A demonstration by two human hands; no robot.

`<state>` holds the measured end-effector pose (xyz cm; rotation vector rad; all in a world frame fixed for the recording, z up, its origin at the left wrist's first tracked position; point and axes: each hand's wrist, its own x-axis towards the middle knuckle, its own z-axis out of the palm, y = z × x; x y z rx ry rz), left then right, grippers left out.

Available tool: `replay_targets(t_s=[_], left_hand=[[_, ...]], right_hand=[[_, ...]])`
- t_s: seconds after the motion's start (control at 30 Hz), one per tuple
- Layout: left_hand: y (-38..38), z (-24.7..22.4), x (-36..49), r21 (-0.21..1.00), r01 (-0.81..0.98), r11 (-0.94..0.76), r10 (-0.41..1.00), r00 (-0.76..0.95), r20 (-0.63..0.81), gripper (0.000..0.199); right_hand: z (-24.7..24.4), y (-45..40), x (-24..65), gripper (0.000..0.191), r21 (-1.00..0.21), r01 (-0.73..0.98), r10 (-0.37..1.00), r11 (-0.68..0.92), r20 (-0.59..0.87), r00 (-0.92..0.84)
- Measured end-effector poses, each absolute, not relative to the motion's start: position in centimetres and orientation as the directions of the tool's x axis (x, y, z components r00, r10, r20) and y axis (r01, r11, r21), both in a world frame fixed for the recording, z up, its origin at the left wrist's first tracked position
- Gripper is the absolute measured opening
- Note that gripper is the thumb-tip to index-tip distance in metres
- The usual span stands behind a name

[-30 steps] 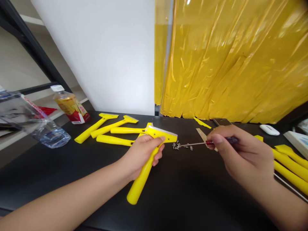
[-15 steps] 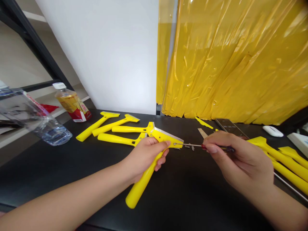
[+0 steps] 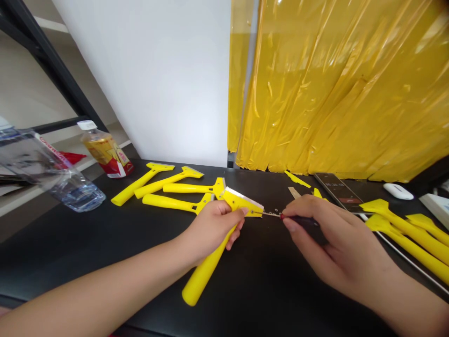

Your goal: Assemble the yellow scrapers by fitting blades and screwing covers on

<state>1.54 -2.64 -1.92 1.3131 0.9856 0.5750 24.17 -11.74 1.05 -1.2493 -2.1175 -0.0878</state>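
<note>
My left hand (image 3: 213,229) is closed around a yellow scraper (image 3: 205,276) just below its head, with the thumb pressed on the head. A metal blade edge shows along the scraper's top, and the handle slants down toward me. Between the fingertips of my right hand (image 3: 340,243) is a screwdriver (image 3: 303,220) with a red and dark handle. Its thin shaft points left, the tip at a screw (image 3: 252,212) on the scraper's head. Small metal parts (image 3: 275,210) lie on the black table behind the shaft. Whether the tip sits in the screw's slot, I cannot tell.
Several yellow scrapers (image 3: 131,187) lie to the left, and more yellow scraper handles (image 3: 414,250) at the right. Behind my right hand are a phone (image 3: 338,189), yellow pieces (image 3: 297,179) and a white case (image 3: 397,191). Bottles (image 3: 105,152) stand at the far left.
My right hand has moved left with the screwdriver, closer to the scraper. The scraper's head has shifted slightly left in my left hand, which stays nearly in place.
</note>
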Motion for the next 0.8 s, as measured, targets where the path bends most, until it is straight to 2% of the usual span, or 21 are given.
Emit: replay_targets(t_s=[0.07,0.17,0.3,0.43,0.57,0.7,0.8], left_hand=[[-2.64,-1.81,1.52,0.962,0.182,0.202,0.829,0.492,-0.267,0.042],[-2.77,-1.62,1.49,0.962,0.209,0.176,0.831,0.492,-0.259,0.043],[-2.90,-1.54,1.51,0.962,0.222,0.160,0.840,0.480,-0.251,0.043],[-2.75,-1.77,1.59,0.963,0.211,0.165,0.848,0.468,-0.248,0.042],[-2.53,-1.98,1.58,0.963,0.206,0.171,0.855,0.454,-0.249,0.041],[-2.39,-2.08,1.52,0.961,0.210,0.180,0.858,0.444,-0.257,0.041],[-2.34,-2.11,1.49,0.960,0.217,0.174,0.856,0.448,-0.257,0.042]], right_hand=[[0.86,-11.73,24.15,0.006,-0.224,0.835,0.747,0.502,0.598,-0.289],[0.88,-11.61,23.91,0.010,-0.163,0.886,0.724,0.434,0.648,-0.236],[1.12,-11.45,23.41,0.007,-0.094,0.876,0.709,0.473,0.631,-0.315],[1.00,-11.56,23.33,0.004,-0.081,0.887,0.742,0.455,0.584,-0.327],[0.79,-11.76,23.56,0.016,-0.056,0.931,0.784,0.361,0.558,-0.270],[0.78,-11.73,23.54,0.014,-0.040,0.936,0.796,0.350,0.539,-0.275],[0.73,-11.62,23.52,0.014,-0.070,0.932,0.805,0.356,0.530,-0.268]])
